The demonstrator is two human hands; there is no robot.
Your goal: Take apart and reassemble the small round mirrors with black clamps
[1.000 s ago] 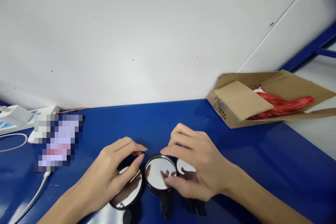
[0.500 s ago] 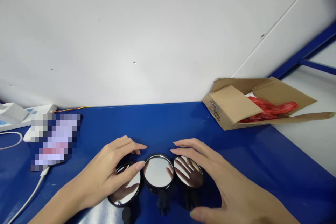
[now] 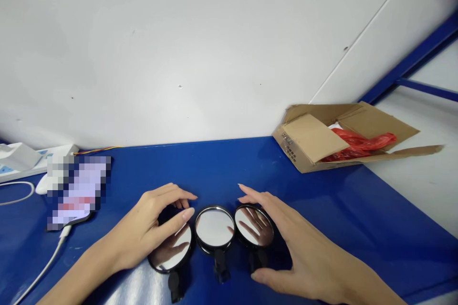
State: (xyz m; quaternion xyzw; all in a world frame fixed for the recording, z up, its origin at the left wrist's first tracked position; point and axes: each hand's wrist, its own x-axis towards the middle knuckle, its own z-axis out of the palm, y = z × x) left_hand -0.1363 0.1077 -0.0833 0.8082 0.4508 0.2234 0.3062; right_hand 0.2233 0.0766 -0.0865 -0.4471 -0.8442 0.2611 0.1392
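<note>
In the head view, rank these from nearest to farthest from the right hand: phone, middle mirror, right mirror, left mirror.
1. Right mirror, framed by the spread right hand.
2. Middle mirror, centre of the row.
3. Left mirror, partly behind the left hand.
4. Phone, far left.

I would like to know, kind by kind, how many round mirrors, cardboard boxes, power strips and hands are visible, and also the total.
Round mirrors: 3
Cardboard box: 1
Power strip, partly in view: 1
Hands: 2
Total: 7
</note>
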